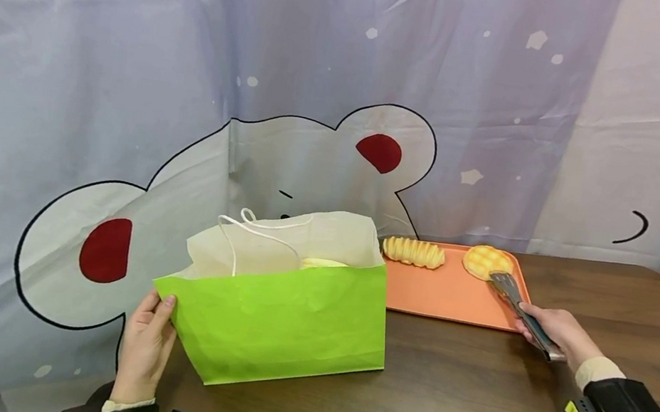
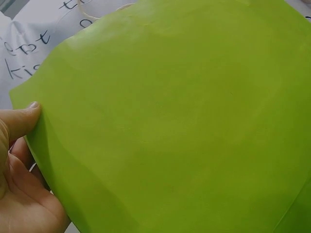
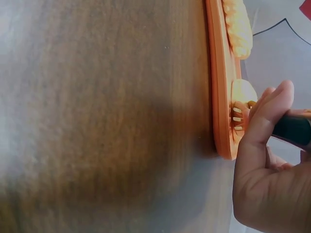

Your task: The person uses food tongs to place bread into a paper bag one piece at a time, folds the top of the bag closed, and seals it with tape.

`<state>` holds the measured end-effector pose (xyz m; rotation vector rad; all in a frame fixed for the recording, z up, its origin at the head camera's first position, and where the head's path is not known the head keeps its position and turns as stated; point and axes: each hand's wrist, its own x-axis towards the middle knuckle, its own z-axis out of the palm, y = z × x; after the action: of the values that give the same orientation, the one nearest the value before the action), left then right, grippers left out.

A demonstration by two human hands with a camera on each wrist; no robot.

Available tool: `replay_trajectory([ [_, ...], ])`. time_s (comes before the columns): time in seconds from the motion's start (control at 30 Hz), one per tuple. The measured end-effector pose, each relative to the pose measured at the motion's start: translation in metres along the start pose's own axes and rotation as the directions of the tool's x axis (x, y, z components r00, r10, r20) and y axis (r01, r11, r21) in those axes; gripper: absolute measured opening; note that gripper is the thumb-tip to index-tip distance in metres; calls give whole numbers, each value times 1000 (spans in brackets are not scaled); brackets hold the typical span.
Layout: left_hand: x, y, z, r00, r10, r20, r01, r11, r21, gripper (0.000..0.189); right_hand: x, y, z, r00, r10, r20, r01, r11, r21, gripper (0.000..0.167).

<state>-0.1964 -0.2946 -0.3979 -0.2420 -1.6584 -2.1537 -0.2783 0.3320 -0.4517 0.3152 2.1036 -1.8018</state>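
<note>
My left hand (image 1: 145,342) pinches the left edge of a bright green paper bag (image 1: 284,328), thumb on the front and fingers behind. White cord handles (image 1: 275,227) stand up from its open top, and a pale yellow piece (image 1: 321,263) shows inside, mostly hidden by the front panel. At the right, my right hand (image 1: 559,332) grips metal food tongs (image 1: 529,315) with dark handles. Their tips lie at the near right side of a round, criss-cross scored bun (image 1: 485,261) on an orange tray (image 1: 439,297). In the right wrist view the slotted tong end (image 3: 237,116) overlaps the bun.
A long ridged bread (image 1: 413,252) lies on the tray's back left, beside the bag. The tray sits at the back of the brown wooden table (image 1: 442,397), close to a printed cloth backdrop (image 1: 328,54). The bag overlaps the tray's left end in the head view.
</note>
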Motion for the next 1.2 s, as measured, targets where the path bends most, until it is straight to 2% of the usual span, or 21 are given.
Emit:
replay_trajectory([
  [0.23,-2,-1,-1,1000,0,7,0,1000,-6,29,-1,3,2,999,-6,-42,6,1000,-3,40],
  [0.43,-2,0,0,1000,-22,-12,22,1000,15,28,-3,5,2,997,-29,-68,27,999,-22,47],
  [0.67,-1,0,0,1000,-8,8,8,1000,10,27,-7,1,2,995,-71,-68,66,995,-73,60],
  [1.2,-2,4,0,1000,-29,-6,29,999,16,25,-16,-10,8,991,-118,-66,112,990,-81,64],
])
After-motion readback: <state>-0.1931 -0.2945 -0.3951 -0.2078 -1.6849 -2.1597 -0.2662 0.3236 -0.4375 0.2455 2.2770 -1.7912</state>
